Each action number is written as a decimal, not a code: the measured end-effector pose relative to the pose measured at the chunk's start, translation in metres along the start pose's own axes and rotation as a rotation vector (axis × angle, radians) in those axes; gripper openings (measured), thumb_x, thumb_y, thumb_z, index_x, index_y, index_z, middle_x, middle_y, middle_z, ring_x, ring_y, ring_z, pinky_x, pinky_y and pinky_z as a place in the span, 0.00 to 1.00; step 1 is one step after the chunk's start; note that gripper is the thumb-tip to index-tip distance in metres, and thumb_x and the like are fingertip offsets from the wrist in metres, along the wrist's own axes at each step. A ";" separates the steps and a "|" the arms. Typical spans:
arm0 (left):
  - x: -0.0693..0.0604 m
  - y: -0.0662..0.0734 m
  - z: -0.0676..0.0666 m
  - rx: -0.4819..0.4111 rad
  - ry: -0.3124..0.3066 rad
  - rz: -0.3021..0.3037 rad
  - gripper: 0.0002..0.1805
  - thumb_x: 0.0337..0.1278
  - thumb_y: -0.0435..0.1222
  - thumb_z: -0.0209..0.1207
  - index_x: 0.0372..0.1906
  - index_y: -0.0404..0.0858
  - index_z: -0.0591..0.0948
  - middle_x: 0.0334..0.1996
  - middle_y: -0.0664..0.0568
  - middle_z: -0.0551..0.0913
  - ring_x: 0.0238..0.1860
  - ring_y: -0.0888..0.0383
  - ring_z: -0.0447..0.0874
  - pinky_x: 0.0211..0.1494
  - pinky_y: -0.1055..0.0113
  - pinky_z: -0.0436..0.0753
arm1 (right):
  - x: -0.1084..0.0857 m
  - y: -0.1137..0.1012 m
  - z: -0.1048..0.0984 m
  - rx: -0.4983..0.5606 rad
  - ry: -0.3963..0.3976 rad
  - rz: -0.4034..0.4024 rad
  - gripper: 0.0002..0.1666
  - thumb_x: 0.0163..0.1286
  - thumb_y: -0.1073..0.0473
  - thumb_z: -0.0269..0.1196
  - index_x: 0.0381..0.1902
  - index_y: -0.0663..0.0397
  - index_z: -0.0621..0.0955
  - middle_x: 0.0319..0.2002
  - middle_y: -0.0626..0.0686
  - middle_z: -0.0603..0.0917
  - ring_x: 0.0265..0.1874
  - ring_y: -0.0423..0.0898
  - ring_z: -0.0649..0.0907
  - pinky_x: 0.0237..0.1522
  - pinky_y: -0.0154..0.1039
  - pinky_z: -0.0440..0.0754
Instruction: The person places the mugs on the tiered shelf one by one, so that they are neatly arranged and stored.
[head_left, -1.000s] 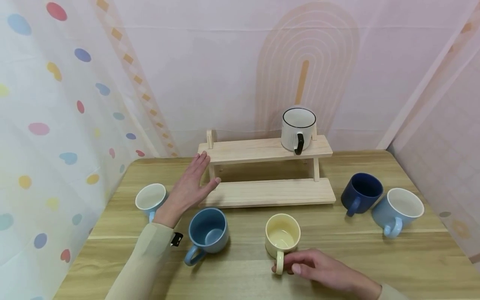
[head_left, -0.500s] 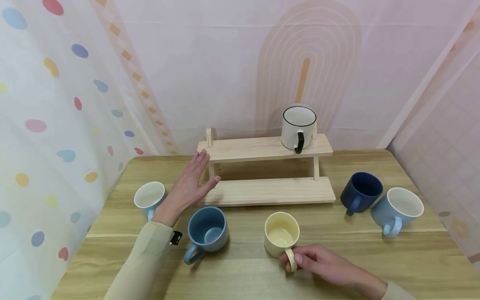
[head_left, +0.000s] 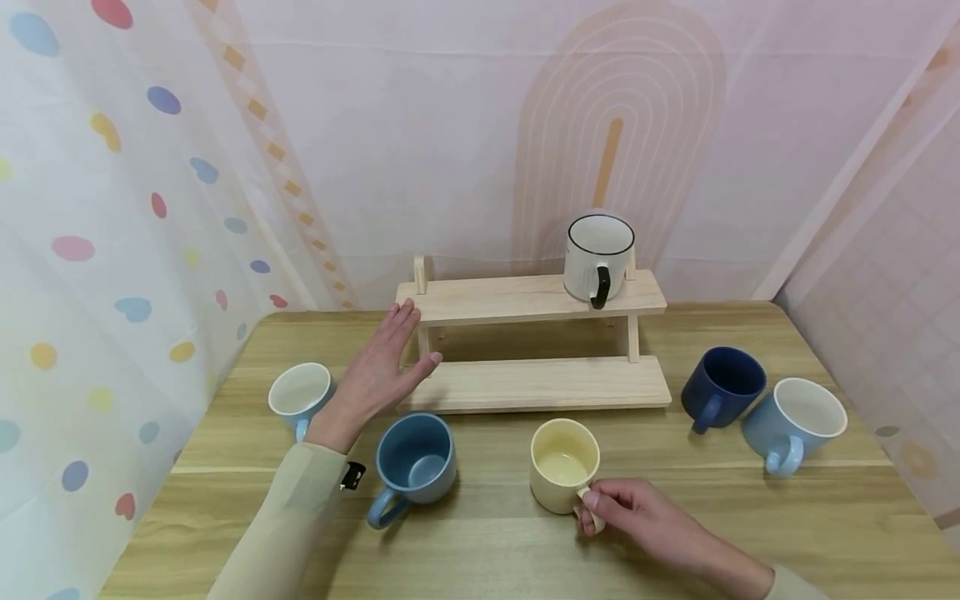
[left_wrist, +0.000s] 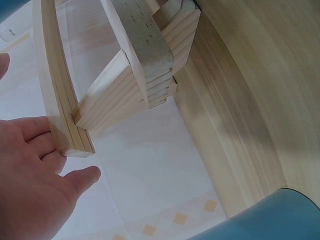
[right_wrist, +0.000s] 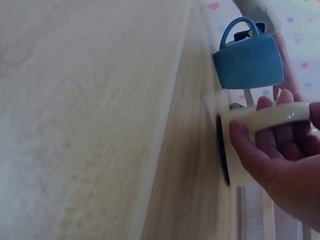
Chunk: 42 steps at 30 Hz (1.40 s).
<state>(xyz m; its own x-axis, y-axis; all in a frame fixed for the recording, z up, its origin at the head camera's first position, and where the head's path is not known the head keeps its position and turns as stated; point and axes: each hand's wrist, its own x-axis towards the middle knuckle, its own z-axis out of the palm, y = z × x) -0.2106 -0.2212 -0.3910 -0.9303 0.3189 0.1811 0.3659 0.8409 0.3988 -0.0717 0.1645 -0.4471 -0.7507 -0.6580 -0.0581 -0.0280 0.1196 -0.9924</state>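
My right hand [head_left: 648, 521] grips the handle of a pale yellow mug [head_left: 551, 486] in front of the two-tier wooden rack [head_left: 487, 302]. Its fingers pass through the handle, with the thumb on top, and the right wrist view shows the curled fingers [right_wrist: 285, 140]. Whether the mug's base touches the table I cannot tell. My left hand [head_left: 372, 375] rests with extended fingers against the left end of the rack's upper shelf; the left wrist view shows those fingertips touching the board. A blue mug [head_left: 416, 467] stands upright between my forearms, handle toward me.
On the upper shelf's right side stands a white mug [head_left: 588, 267] with a black handle. A navy mug [head_left: 716, 400] and a light blue mug [head_left: 780, 417] stand at the right. Another light blue mug [head_left: 300, 396] sits left, partly behind my left wrist. Curtains [head_left: 412, 150] surround the table.
My right fingers have closed round the yellow mug's handle. The handle has swung to the right, and the mug has shifted slightly away from me. The left hand stays put.
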 end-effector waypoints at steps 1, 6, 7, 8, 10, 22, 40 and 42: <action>0.000 0.000 0.000 0.000 0.001 0.001 0.49 0.73 0.62 0.51 0.82 0.33 0.54 0.83 0.43 0.48 0.84 0.47 0.38 0.82 0.44 0.50 | 0.000 -0.001 0.000 -0.003 0.016 0.010 0.20 0.86 0.57 0.49 0.40 0.62 0.83 0.40 0.58 0.86 0.44 0.44 0.84 0.53 0.33 0.81; -0.001 0.000 0.000 -0.006 0.003 0.004 0.49 0.73 0.61 0.52 0.82 0.33 0.54 0.83 0.42 0.49 0.84 0.47 0.38 0.82 0.44 0.51 | 0.002 -0.004 0.003 -0.008 0.094 0.055 0.21 0.85 0.54 0.50 0.40 0.62 0.83 0.37 0.54 0.89 0.44 0.44 0.86 0.52 0.32 0.81; -0.001 0.000 0.000 -0.007 0.004 0.004 0.49 0.73 0.61 0.52 0.82 0.33 0.55 0.83 0.42 0.49 0.84 0.47 0.38 0.82 0.44 0.51 | 0.002 -0.005 0.003 -0.004 0.106 0.053 0.21 0.85 0.54 0.50 0.40 0.64 0.83 0.37 0.54 0.89 0.44 0.44 0.86 0.52 0.32 0.81; -0.001 0.000 0.000 -0.009 0.004 0.005 0.48 0.73 0.61 0.52 0.82 0.33 0.55 0.83 0.42 0.49 0.84 0.47 0.38 0.82 0.44 0.51 | 0.002 -0.006 0.004 0.004 0.116 0.050 0.21 0.85 0.55 0.51 0.40 0.65 0.83 0.37 0.55 0.89 0.44 0.43 0.87 0.52 0.33 0.82; -0.001 0.000 0.000 -0.009 0.002 0.007 0.49 0.73 0.61 0.52 0.82 0.33 0.54 0.83 0.42 0.49 0.84 0.47 0.38 0.82 0.44 0.51 | 0.004 -0.007 0.005 0.030 0.132 0.049 0.22 0.85 0.55 0.51 0.41 0.67 0.83 0.38 0.56 0.89 0.44 0.43 0.87 0.52 0.34 0.83; 0.000 0.001 0.002 -0.007 0.006 0.005 0.49 0.73 0.62 0.51 0.83 0.34 0.54 0.83 0.43 0.48 0.84 0.48 0.38 0.82 0.45 0.51 | 0.017 -0.028 0.010 0.054 0.233 -0.071 0.21 0.85 0.59 0.51 0.37 0.73 0.79 0.39 0.61 0.83 0.39 0.47 0.88 0.53 0.41 0.87; 0.001 0.004 0.004 0.003 0.015 0.003 0.49 0.72 0.63 0.50 0.83 0.34 0.54 0.83 0.43 0.49 0.84 0.47 0.39 0.82 0.45 0.51 | 0.038 -0.062 0.013 -0.017 0.380 -0.149 0.21 0.84 0.57 0.53 0.41 0.74 0.81 0.35 0.57 0.86 0.39 0.46 0.87 0.53 0.40 0.86; 0.001 0.004 0.004 0.002 0.014 0.001 0.49 0.72 0.63 0.51 0.82 0.34 0.54 0.83 0.43 0.49 0.84 0.47 0.38 0.82 0.45 0.51 | 0.042 -0.066 0.013 -0.020 0.393 -0.172 0.21 0.84 0.58 0.53 0.41 0.74 0.81 0.34 0.57 0.86 0.39 0.46 0.87 0.52 0.40 0.86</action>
<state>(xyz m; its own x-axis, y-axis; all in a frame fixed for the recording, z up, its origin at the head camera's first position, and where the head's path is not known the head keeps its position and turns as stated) -0.2105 -0.2155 -0.3928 -0.9293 0.3139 0.1943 0.3671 0.8413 0.3967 -0.0927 0.1199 -0.3858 -0.9282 -0.3372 0.1572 -0.1843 0.0498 -0.9816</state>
